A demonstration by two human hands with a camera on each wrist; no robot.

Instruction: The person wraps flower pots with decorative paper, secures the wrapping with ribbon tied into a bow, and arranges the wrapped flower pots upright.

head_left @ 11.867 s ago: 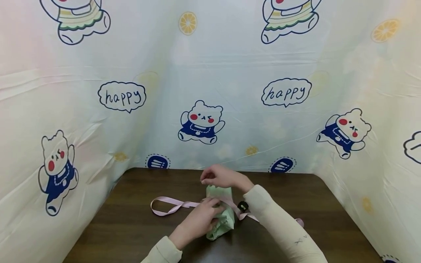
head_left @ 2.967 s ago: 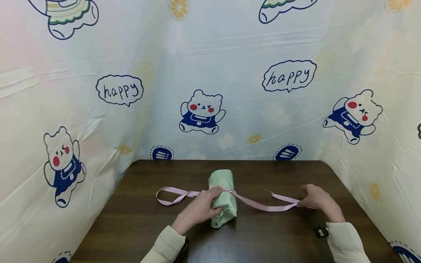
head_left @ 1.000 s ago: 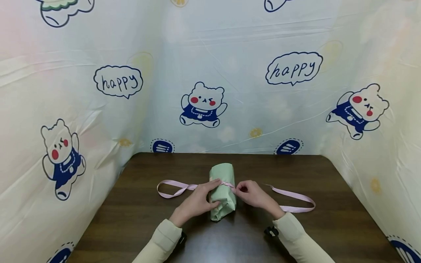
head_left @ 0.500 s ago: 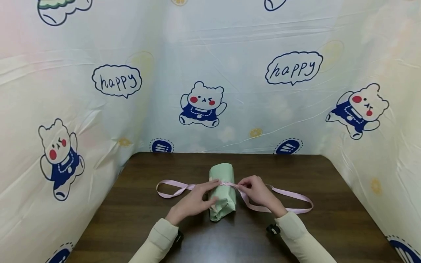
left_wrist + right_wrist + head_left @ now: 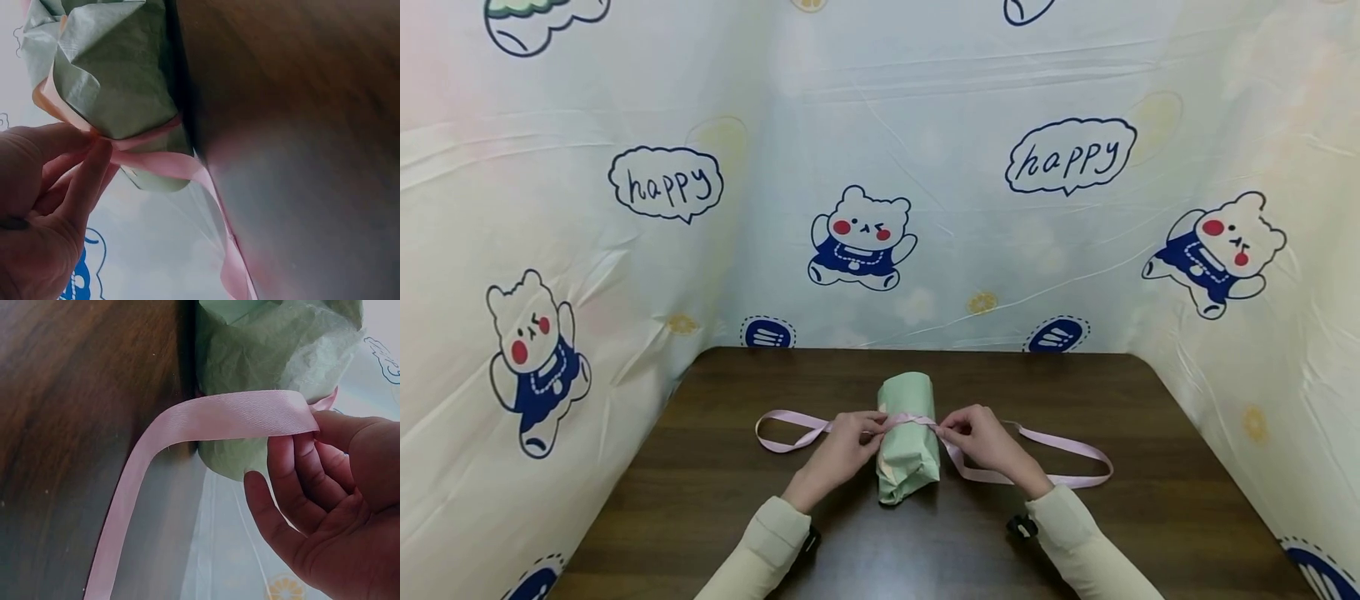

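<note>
A parcel wrapped in pale green paper lies on the table with a pink ribbon running across its middle. At the parcel's left side, my left hand pinches the ribbon between thumb and fingertips. In the left wrist view the ribbon stretches from this pinch past the paper and down toward the table. My right hand, on the parcel's right, pinches the ribbon between thumb and index finger. A flat length of ribbon leads away from those fingers in the right wrist view. The parcel's underside is hidden.
The dark wooden table is bordered by a printed curtain at the back and sides. A ribbon loop lies left of the parcel, and a long curved ribbon tail lies to the right.
My right hand came from the far right to the parcel's right side, moving along the ribbon. My left hand, formerly resting on the parcel, has drawn back and now pinches the ribbon.
</note>
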